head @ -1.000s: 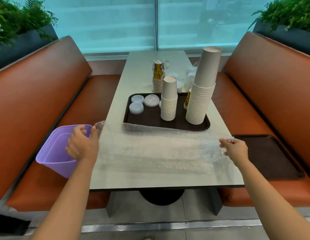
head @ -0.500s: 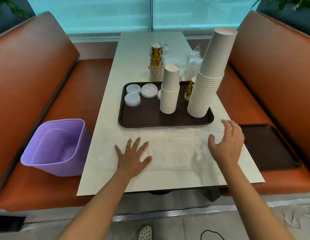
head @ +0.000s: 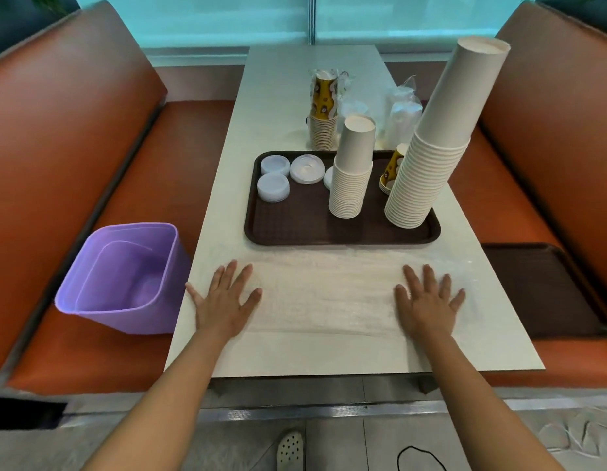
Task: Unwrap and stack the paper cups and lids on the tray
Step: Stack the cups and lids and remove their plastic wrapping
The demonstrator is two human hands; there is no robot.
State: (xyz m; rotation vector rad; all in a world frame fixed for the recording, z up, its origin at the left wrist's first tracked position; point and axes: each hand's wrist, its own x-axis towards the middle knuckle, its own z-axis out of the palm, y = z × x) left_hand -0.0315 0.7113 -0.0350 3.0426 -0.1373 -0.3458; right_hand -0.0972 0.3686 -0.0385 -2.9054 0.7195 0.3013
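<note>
On the near side of the brown tray (head: 342, 234), a sheet of clear plastic wrap (head: 329, 297) lies flat on the pale table (head: 281, 107), its far edge just short of the tray's near rim. The left hand (head: 224, 302) presses on the wrap's left end with fingers straight and spread, holding nothing. The right hand (head: 427, 302) rests flat on the wrap's right part in the same manner, fingers splayed, gripping nothing. On the tray, a tall stack of white paper cups (head: 441, 144) stands at the right end, leaning to the right, rims down. A shorter stack of white cups (head: 353, 168) stands near the tray's middle. Between the two stacks, toward the tray's far rim, a small yellow patterned cup (head: 393, 168) is partly hidden. Three white lids (head: 288, 176) sit in the tray's far left corner; a fourth is partly hidden behind the shorter stack. Beyond the tray's far rim stands a wrapped stack of yellow patterned cups (head: 324, 110), with further clear-wrapped items (head: 402, 113) to its right; their contents cannot be made out. Left of the tray, off the table, a purple bin (head: 125, 277) sits tilted on the orange bench (head: 74, 147). Right of the tray, a second brown tray (head: 539, 287) lies on the opposite bench seat.
</note>
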